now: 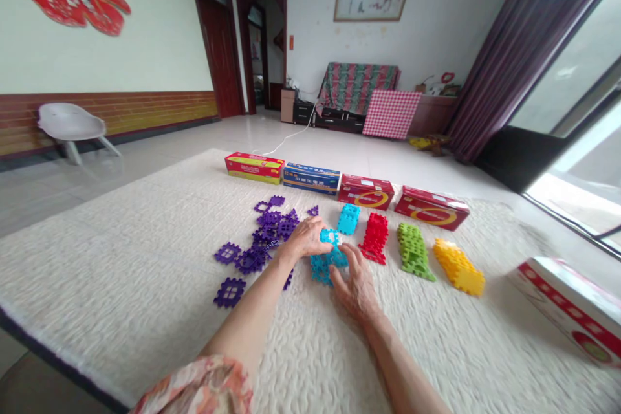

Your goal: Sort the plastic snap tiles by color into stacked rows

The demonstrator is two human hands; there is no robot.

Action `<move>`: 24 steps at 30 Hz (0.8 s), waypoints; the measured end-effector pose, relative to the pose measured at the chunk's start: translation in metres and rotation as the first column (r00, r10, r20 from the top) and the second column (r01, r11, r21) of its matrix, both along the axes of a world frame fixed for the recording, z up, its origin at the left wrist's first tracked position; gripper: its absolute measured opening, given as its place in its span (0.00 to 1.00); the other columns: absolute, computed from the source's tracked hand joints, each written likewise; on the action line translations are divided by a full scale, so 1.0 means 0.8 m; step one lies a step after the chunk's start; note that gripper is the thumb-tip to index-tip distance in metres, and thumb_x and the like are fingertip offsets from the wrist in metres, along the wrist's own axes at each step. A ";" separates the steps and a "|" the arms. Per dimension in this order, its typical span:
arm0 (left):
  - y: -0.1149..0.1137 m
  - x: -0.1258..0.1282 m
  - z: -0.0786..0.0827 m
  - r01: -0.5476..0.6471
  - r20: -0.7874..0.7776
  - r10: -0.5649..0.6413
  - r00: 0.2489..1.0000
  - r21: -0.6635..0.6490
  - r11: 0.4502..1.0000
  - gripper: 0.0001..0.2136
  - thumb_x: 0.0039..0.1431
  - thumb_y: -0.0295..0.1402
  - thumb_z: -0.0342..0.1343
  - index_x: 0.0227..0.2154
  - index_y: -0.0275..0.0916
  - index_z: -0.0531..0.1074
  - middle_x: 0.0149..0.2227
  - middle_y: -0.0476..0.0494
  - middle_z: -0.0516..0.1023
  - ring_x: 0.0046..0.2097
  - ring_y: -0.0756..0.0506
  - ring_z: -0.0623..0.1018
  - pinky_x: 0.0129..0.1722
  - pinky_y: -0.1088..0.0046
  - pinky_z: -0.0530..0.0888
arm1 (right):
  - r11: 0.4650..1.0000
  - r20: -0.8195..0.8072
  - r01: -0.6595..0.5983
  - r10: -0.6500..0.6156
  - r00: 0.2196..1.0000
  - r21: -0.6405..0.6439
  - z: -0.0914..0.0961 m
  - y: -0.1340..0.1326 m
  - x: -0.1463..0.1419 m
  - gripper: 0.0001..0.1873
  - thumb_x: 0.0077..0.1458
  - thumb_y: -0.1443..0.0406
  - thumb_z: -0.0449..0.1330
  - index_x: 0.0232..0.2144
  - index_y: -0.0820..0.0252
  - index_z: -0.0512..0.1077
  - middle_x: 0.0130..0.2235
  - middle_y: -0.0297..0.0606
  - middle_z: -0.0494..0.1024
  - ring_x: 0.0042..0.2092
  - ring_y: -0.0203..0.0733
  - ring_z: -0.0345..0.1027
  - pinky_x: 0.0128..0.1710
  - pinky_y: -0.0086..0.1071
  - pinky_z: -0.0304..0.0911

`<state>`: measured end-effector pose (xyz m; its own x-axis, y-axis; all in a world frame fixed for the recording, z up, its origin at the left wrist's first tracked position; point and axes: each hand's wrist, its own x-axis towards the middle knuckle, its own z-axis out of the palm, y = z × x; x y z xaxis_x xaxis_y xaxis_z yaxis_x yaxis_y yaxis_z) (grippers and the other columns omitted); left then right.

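Observation:
My left hand is closed on a light-blue interlocking tile with notched edges. Just below it lie more light-blue tiles, overlapping on the mat. My right hand rests at their right side, thumb and fingers apart, fingertips touching or very close to the tiles. Loose purple tiles are scattered left of my left hand, partly behind my forearm. Beyond my right hand a light-blue row and a red row of tiles lie overlapped. Green tiles and yellow tiles form further rows to the right.
Along the mat's far side stand a red-and-yellow box, a blue box and two dark red boxes, one beside the other. A white-and-red box sits at right. A white chair stands by the left wall.

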<state>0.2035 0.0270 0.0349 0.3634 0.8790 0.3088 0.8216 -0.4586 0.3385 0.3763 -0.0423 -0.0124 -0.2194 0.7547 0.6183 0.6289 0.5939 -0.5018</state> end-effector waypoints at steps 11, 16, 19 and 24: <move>0.015 -0.002 -0.017 0.038 -0.001 -0.039 0.999 -0.074 0.997 0.17 0.47 0.44 0.62 0.38 0.39 0.75 0.40 0.43 0.77 0.46 0.41 0.76 0.48 0.68 0.71 | 0.998 0.077 0.017 -0.013 0.997 -0.054 -0.003 -0.001 -0.002 0.28 0.55 0.64 0.58 0.57 0.58 0.58 0.56 0.51 0.66 0.57 0.56 0.61 0.55 0.54 0.61; 0.013 -0.013 -0.005 0.063 -0.019 -0.067 0.998 -0.159 0.985 0.21 0.45 0.46 0.62 0.40 0.40 0.76 0.42 0.44 0.77 0.46 0.41 0.75 0.47 0.68 0.71 | 0.997 0.067 0.051 -0.047 0.997 -0.053 -0.005 0.001 -0.002 0.29 0.55 0.62 0.58 0.58 0.59 0.58 0.56 0.53 0.67 0.56 0.57 0.63 0.54 0.55 0.61; 0.014 -0.020 0.002 0.074 -0.012 -0.079 0.997 -0.217 0.973 0.20 0.43 0.43 0.63 0.40 0.41 0.76 0.42 0.45 0.77 0.46 0.42 0.75 0.47 0.70 0.71 | 0.994 0.031 0.054 -0.052 0.998 -0.091 -0.003 0.000 -0.001 0.27 0.54 0.64 0.57 0.57 0.58 0.61 0.51 0.49 0.72 0.52 0.54 0.67 0.51 0.50 0.64; 0.016 -0.036 0.011 0.088 -0.002 -0.093 0.996 -0.318 0.944 0.17 0.43 0.38 0.62 0.38 0.41 0.76 0.40 0.48 0.78 0.44 0.44 0.75 0.43 0.74 0.71 | 0.989 0.015 0.043 -0.041 0.999 -0.141 0.002 -0.002 -0.001 0.25 0.53 0.65 0.57 0.54 0.58 0.64 0.47 0.48 0.75 0.46 0.51 0.71 0.46 0.44 0.68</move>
